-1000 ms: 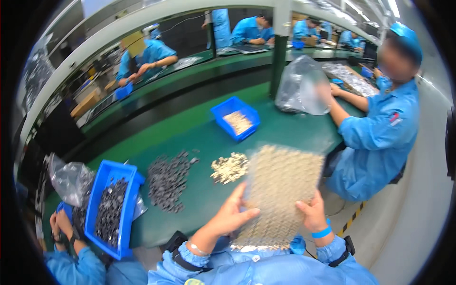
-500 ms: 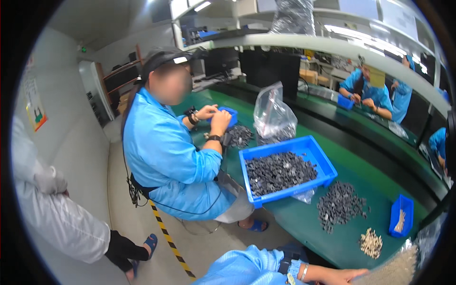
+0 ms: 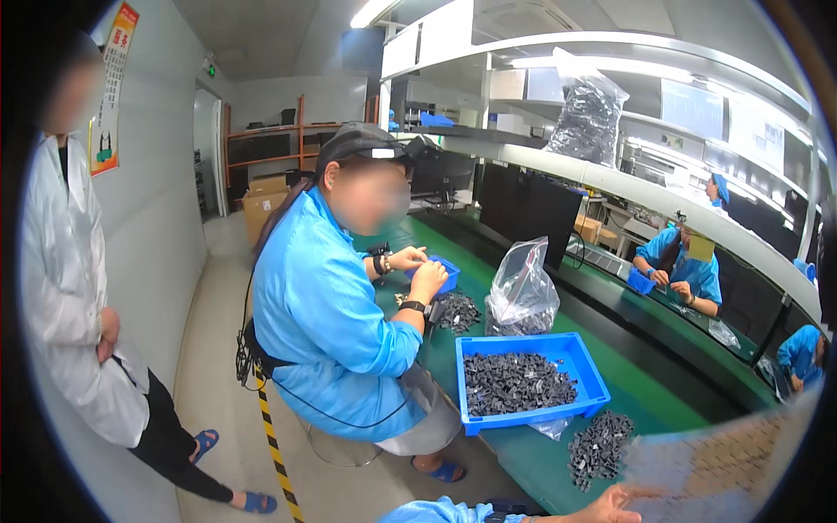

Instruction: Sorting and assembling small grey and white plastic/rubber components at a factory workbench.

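My left hand [image 3: 608, 506] reaches in from the lower edge on a blue sleeve [image 3: 440, 512]. Its fingers meet the near edge of a see-through plastic bag [image 3: 715, 466], which is blurred, shows rows of small marks and has a beige patch inside. The fingertips are partly hidden there. Just beyond the hand, a heap of small black plastic parts [image 3: 600, 449] lies on the green tabletop [image 3: 532, 453]. My right hand is out of view.
A blue tray [image 3: 593, 375] of black parts stands beyond the heap, a clear zip bag [image 3: 523, 288] behind it. At the left a co-worker [image 3: 336, 322] in blue sits over a small blue bin [image 3: 449, 275]. Someone in white [image 3: 74, 261] stands by the wall.
My view has tilted up, so the bench sits lower in the picture. The plastic bag has come up and covers the spot where the beige pieces and small blue bin showed.
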